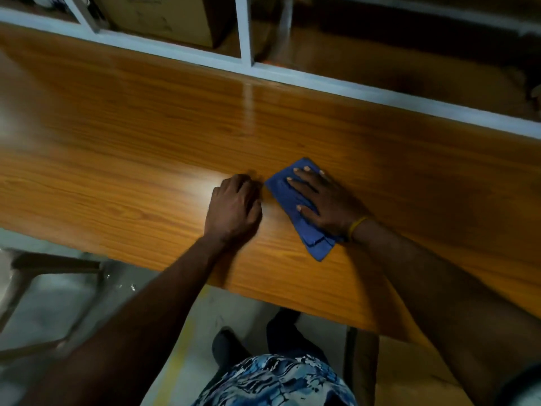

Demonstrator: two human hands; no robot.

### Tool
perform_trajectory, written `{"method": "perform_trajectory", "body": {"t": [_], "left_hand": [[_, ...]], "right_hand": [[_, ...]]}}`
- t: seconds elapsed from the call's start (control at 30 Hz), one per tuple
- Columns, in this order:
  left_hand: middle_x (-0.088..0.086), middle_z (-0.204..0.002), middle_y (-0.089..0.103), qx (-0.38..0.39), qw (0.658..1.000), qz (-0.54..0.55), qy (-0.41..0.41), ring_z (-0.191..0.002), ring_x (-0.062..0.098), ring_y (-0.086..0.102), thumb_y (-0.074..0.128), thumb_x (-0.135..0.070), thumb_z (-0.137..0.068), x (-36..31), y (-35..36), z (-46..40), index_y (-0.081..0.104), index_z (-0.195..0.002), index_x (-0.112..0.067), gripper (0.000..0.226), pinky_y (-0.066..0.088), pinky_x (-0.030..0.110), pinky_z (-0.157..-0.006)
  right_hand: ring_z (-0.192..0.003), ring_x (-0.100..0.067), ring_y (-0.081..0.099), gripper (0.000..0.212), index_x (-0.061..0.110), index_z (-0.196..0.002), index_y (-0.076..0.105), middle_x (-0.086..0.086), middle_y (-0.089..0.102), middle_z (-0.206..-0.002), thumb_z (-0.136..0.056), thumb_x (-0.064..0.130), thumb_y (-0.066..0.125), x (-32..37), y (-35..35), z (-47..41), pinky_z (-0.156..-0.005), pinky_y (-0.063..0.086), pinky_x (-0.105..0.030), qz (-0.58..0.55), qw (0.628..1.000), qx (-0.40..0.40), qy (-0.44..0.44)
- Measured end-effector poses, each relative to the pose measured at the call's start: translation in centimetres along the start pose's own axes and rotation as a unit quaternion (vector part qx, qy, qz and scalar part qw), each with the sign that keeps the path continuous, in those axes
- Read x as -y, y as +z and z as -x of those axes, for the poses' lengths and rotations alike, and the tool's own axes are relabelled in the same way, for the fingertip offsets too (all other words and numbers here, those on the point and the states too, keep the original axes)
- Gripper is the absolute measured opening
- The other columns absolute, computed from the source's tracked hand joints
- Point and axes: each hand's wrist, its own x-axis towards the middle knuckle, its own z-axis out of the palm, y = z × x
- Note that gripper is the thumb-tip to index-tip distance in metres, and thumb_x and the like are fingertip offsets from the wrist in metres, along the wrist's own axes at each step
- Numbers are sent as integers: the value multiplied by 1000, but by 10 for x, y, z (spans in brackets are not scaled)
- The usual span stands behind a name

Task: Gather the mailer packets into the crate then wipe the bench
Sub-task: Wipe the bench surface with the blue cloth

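A folded blue cloth [285,189] lies flat on the wooden bench [131,136] near its middle. My right hand [325,200] presses down on the cloth with fingers spread over it. My left hand [234,206] rests on the bare bench just left of the cloth, fingers curled under, holding nothing I can see. No mailer packets or crate appear in this view.
A white metal shelf frame [246,27] runs along the bench's far edge, with a cardboard box [164,19] behind it. A stool or frame [44,268] stands on the floor at lower left, below the bench's near edge.
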Motion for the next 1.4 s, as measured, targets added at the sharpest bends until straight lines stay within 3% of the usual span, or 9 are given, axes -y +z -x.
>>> {"method": "perform_trajectory", "body": {"t": [0.13,0.3,0.63,0.87,1.07,1.27,1.4], "left_hand": [[9,-124,55,-14,999,-2,-39,-107,32,51,56,-37,-86,-19,9,-21,63,-116,-19,36,41,41,-86],[10,-119,57,-29,999,10,-36,-103,34,54,54,-37,-85,-48,23,-42,66,-110,-18,34,44,42,-84],[7,-123,56,-5,1000,19,-12,-108,31,54,54,-42,-86,-80,37,-46,64,-117,-23,38,43,42,-89],[5,-127,56,2,999,30,-25,-111,30,56,53,-44,-85,-85,36,-38,64,-120,-26,41,44,43,-92],[6,-132,57,12,996,88,-12,-120,28,55,60,-36,-81,-89,36,-16,66,-120,-23,41,43,41,-100],[9,-123,59,-19,977,205,-50,-110,26,58,61,-20,-81,-99,27,26,72,-101,-11,24,46,30,-93],[2,-127,58,-23,970,234,-59,-113,17,57,61,-19,-84,-101,26,55,72,-104,-15,23,43,22,-92]], "right_hand": [[-152,-23,11,66,22,-156,22,-2,16,-164,-99,54,29,-46,-11,-36,-123,4,-39,11,1000,1,-19],[-152,-22,9,63,25,-157,17,-2,13,-165,-103,50,36,-92,-27,-75,-123,-2,-35,31,999,-5,-43],[-152,-28,13,64,25,-158,14,-3,11,-165,-103,50,34,-156,-45,-134,-123,9,-43,36,999,3,-30],[-152,-25,7,64,23,-158,15,-4,9,-165,-103,49,34,-146,-39,-119,-124,4,-43,-13,988,-45,148],[-151,-31,8,65,18,-157,19,-12,12,-164,-102,49,33,-104,-18,-64,-123,3,-46,-45,944,-106,310],[-152,-30,4,66,17,-157,16,-11,8,-165,-102,48,32,-27,3,9,-123,1,-47,-80,905,-125,398],[-152,-31,7,64,16,-157,16,-12,9,-165,-103,47,30,26,16,55,-123,5,-49,-75,886,-124,441]]}}
